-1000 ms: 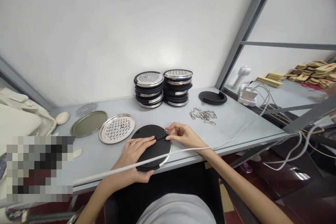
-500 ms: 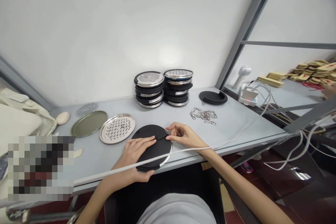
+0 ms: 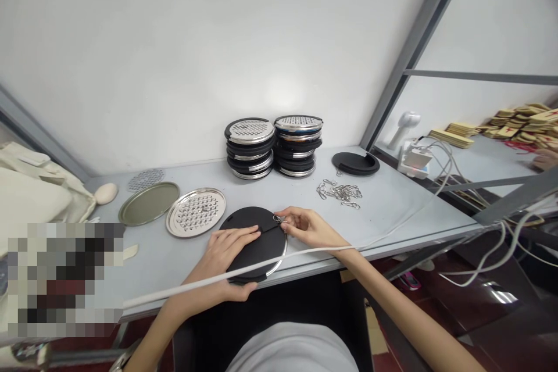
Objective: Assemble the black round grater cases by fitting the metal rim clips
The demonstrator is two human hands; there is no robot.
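A round black disc-shaped case (image 3: pixel 271 244) with a silver rim showing along its right side lies near the table's front edge. My left hand (image 3: pixel 229 253) grips it from the left, fingers flat across the top and thumb below the front edge. At the case's upper right edge, my right hand (image 3: pixel 311 229) pinches a small metal clip (image 3: pixel 279 220), close to a slit in the black cover. Whether the clip passes through the cover is too small to tell. Several loose metal clips (image 3: pixel 344 192) lie in a pile beyond my right hand.
A metal grater plate (image 3: pixel 196 213), an olive round tray (image 3: pixel 148 204) and a perforated disc (image 3: pixel 146 180) lie leftward. Two stacks of rimmed graters (image 3: pixel 249 131) stand by the wall. A black ring cover (image 3: pixel 360 165) lies back right. A white cable (image 3: pixel 322 249) crosses over my forearms.
The clip in my right fingers has turned and now shows more at the case's edge. My left hand stays in place on the case.
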